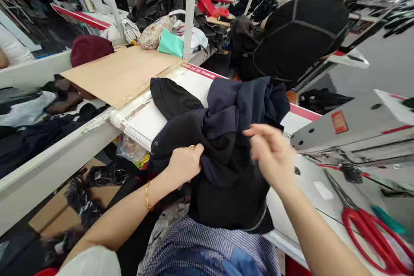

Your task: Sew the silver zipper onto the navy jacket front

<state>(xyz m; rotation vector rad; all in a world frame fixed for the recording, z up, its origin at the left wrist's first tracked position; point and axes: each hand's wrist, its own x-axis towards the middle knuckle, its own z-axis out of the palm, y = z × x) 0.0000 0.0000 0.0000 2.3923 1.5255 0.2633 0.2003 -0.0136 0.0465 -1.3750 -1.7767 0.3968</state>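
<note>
A dark navy and black garment (pixel 223 120) lies bunched over the front of the white sewing table and hangs toward my lap. Small round snaps show on its left edge, and a metal zipper (pixel 260 220) runs along its lower right edge. My left hand (pixel 186 163), below a gold bangle, is closed on a fold of the garment. Just above the cloth's right side, my right hand (pixel 271 151) has curled fingers, slightly blurred. Whatever may be between them is too small to make out.
To the right stands a sewing machine (pixel 355 129), with red-handled scissors (pixel 371 233) in front of it. A brown board (pixel 123 73) lies at the left, near a maroon cloth bundle (pixel 90 49). A person in black (pixel 297 39) sits ahead. A measuring tape (pixel 137 136) lines the table edge.
</note>
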